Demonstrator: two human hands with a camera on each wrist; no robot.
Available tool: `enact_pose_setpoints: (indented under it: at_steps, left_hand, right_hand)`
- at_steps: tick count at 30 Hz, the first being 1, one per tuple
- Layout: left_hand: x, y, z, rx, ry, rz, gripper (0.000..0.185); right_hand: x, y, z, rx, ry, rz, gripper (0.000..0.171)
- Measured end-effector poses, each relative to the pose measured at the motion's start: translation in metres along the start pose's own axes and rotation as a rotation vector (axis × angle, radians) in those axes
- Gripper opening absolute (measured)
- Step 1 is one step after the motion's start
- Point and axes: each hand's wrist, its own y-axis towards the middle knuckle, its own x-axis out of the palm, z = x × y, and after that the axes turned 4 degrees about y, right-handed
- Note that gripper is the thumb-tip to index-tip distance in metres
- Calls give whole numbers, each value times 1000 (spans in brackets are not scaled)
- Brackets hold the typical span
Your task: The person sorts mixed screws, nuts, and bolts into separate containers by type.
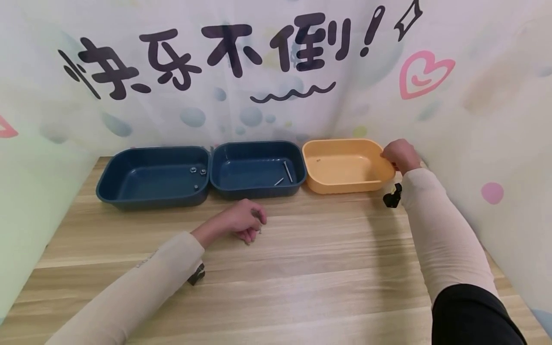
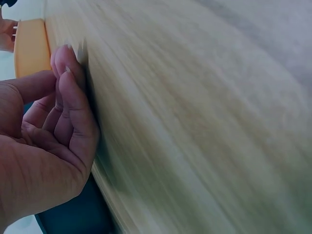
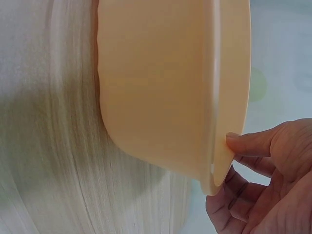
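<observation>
My left hand (image 1: 246, 221) is low over the wooden table, fingers curled and thumb drawn in against them. A tiny screw-like metal piece (image 1: 260, 231) shows right at its fingertips; I cannot tell whether they pinch it. In the left wrist view, a thin blurred shape (image 2: 83, 52) lies beside the fingertips. At the far right my right hand (image 1: 402, 154) grips the end rim of a yellow plastic bin (image 1: 347, 188). The right wrist view shows the thumb (image 3: 243, 143) on the rim, the other fingers curled under it.
Two dark blue bins stand left of the yellow one. The left bin (image 1: 151, 203) contains several small nuts; the middle bin (image 1: 254, 192) has a long bolt (image 1: 288, 172) and a shorter screw (image 1: 279, 181). A printed cloth (image 1: 172, 115) hangs right behind the row.
</observation>
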Motion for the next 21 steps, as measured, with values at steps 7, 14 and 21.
enact_pose_setpoints:
  at_steps: [7, 14, 21]
  left_hand:
    - [1, -2, 1, 7, 32, 24, 7]
    - [2, -3, 2, 8, 29, 42, 11]
    - [2, -4, 2, 12, 22, 49, 7]
  right_hand:
    - [-1, 2, 2, -13, -29, 13, 21]
    - [-1, 2, 3, -16, -9, 3, 21]
    - [-2, 2, 2, 2, -18, 14, 20]
